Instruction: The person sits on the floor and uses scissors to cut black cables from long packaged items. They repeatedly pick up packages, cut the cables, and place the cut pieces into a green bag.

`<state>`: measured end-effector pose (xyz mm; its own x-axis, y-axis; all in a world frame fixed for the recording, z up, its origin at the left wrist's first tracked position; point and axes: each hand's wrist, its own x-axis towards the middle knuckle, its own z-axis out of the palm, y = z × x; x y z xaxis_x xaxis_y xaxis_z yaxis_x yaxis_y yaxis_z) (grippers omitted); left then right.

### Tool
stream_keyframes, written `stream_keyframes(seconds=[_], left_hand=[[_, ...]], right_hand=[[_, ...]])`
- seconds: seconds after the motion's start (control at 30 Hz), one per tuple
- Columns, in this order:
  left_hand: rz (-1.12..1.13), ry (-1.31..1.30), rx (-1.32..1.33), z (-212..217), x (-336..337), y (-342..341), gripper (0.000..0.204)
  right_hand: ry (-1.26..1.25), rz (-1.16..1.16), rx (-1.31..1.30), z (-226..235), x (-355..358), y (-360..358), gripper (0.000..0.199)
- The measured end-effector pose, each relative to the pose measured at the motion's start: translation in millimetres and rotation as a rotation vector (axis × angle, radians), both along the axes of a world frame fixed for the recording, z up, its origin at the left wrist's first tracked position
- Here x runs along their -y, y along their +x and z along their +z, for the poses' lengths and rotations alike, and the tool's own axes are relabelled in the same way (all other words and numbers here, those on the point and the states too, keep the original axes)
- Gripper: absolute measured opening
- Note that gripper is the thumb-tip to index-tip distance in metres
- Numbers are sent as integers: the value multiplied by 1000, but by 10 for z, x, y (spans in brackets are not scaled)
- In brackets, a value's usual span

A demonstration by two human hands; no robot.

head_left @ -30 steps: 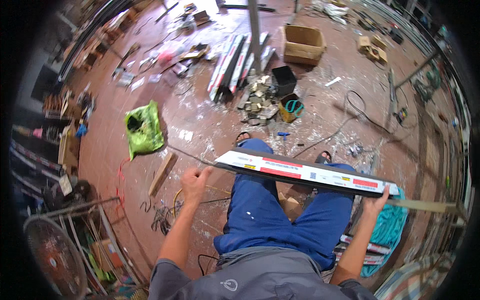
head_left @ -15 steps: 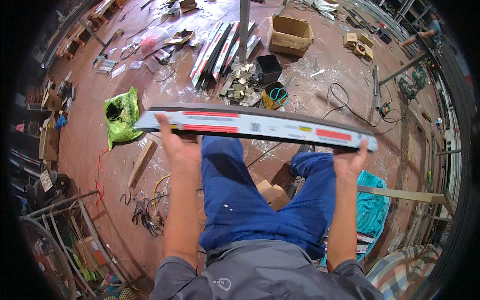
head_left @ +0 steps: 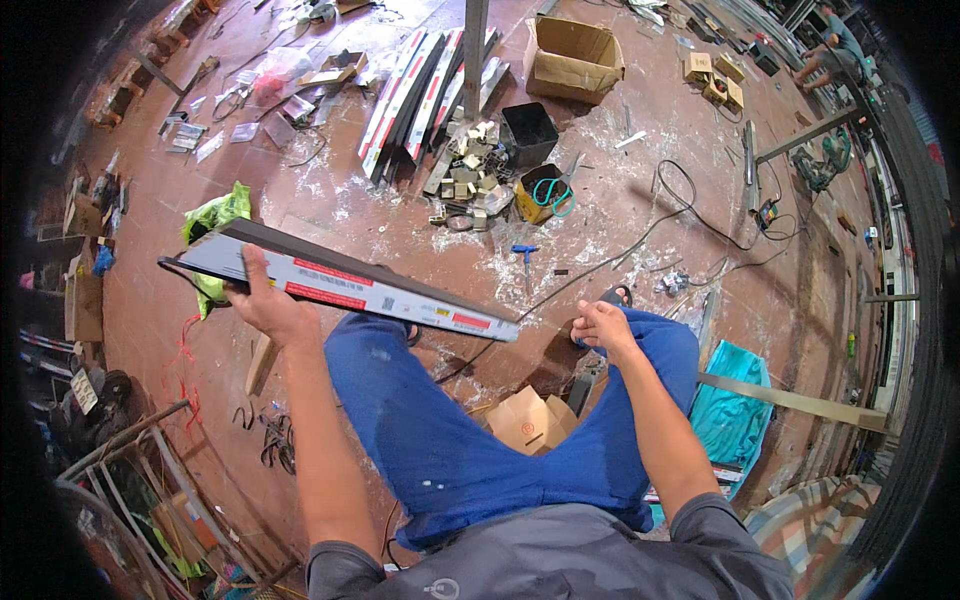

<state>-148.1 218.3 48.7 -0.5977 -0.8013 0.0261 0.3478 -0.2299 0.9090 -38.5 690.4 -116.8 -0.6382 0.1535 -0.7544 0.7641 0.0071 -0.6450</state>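
Note:
My left hand (head_left: 268,303) is closed around the left part of a long dark bar (head_left: 375,290) faced with a white and red label. The bar slants across, its left end raised over a bright green bag (head_left: 217,212) and its right end lower, in front of my left knee. My right hand (head_left: 600,326) is off the bar, above my right knee, its fingers loosely bent and nothing visible in them. Between the bar and my right foot lies a blue T-handled tool (head_left: 526,252) on the floor.
More labelled bars (head_left: 425,100) lie beside a metal post. Nearby are small metal blocks (head_left: 470,180), a black bin (head_left: 530,135), teal-handled scissors (head_left: 552,196) and a cardboard box (head_left: 573,60). A cable (head_left: 640,235) crosses the floor. Another person (head_left: 835,50) is at the far right.
My right hand has let go of the bar's right end and moved left toward my right knee. My left hand has carried the bar left, tilting its right end down.

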Motion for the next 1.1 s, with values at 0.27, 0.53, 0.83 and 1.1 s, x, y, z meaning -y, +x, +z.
stream_keyframes(seconds=[0.27,0.53,0.83,1.1], left_hand=[[-74,-175,60,-954,-379,-392,62],[-95,-295,279,-1114,-422,-620,61],[-113,-342,349,-1199,-343,-403,61],[-255,-150,209,-1077,-342,-329,91]], right_hand=[[113,-7,-203,-624,-11,-1509,35],[880,289,-351,-1839,5,-3005,61],[1104,458,-236,-2335,-213,-3218,46],[365,-15,-487,-1407,20,-3172,39]])
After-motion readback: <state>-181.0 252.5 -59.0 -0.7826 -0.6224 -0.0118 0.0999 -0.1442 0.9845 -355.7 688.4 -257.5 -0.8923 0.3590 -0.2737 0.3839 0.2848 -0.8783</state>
